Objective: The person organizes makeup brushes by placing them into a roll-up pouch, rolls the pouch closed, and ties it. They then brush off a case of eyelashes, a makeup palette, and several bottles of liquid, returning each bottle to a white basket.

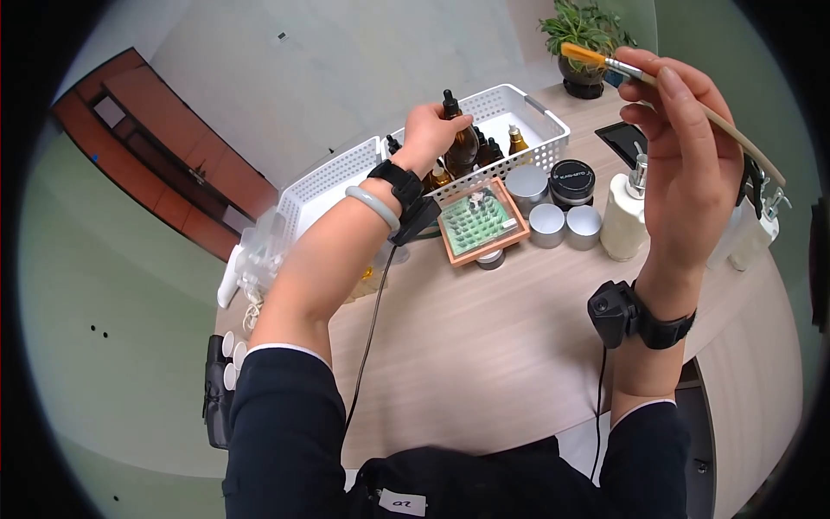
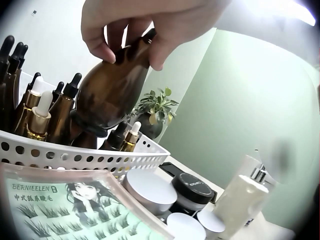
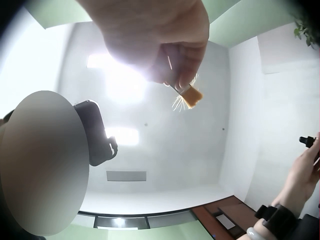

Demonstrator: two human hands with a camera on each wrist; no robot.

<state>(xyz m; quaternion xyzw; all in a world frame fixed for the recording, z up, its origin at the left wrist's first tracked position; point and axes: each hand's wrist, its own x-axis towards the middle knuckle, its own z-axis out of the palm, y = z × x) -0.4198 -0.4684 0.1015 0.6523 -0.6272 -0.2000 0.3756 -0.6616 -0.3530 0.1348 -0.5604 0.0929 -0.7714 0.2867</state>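
Note:
My left hand [image 1: 430,131] grips a large brown glass dropper bottle [image 2: 107,90] by its neck, fingers and thumb on either side. The bottle leans in the left wrist view and hangs among smaller dropper bottles [image 2: 62,107] in the white perforated basket [image 1: 553,138]. Raised at the right, my right hand [image 1: 692,156] pinches a paintbrush [image 1: 627,71] with flat orange bristles and a silver ferrule. Its pale handle slants down behind the hand. In the right wrist view the brush's bristles [image 3: 192,97] stick out beyond the fingertips.
In front of the basket lies an eyelash tray [image 1: 480,223] in a wooden frame. Beside it stand silver tins [image 1: 546,223], a black-lidded jar [image 1: 572,180] and a pump bottle [image 1: 622,221]. A potted plant [image 1: 584,43] is at the back; white cups [image 1: 233,350] are at left.

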